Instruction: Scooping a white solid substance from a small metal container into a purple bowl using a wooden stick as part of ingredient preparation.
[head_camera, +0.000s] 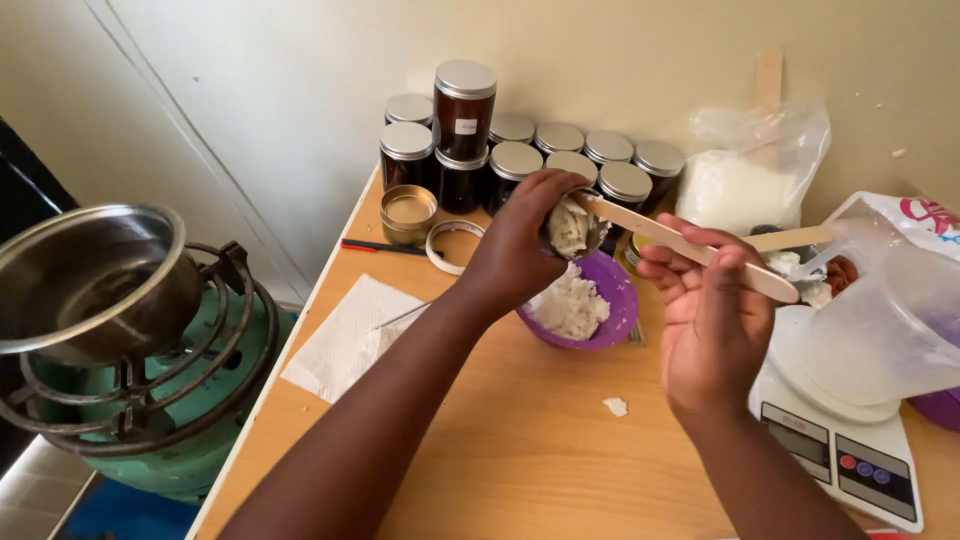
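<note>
L hand (520, 245) grips tin (572, 228) over bowl (612, 300), R hand (705, 300) holds stick (690, 247) — keep tin tilted w/ stick scraping inside, so wax drops into bowl.

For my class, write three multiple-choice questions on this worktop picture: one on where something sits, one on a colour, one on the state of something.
1. Where is the purple bowl?
A. On the wooden table, under the small tin
B. On the burner
C. On the kitchen scale

2. What colour is the gas burner's body?
A. Red
B. Green
C. White

3. What state is the small tin in the left hand?
A. Lidded
B. Empty
C. Open, white wax inside

Answers:
1 A, the bowl rests on the table below the tin.
2 B, green shows beneath the black grate.
3 C, the right hand pushes a wooden spatula into the tin's open mouth.
</note>
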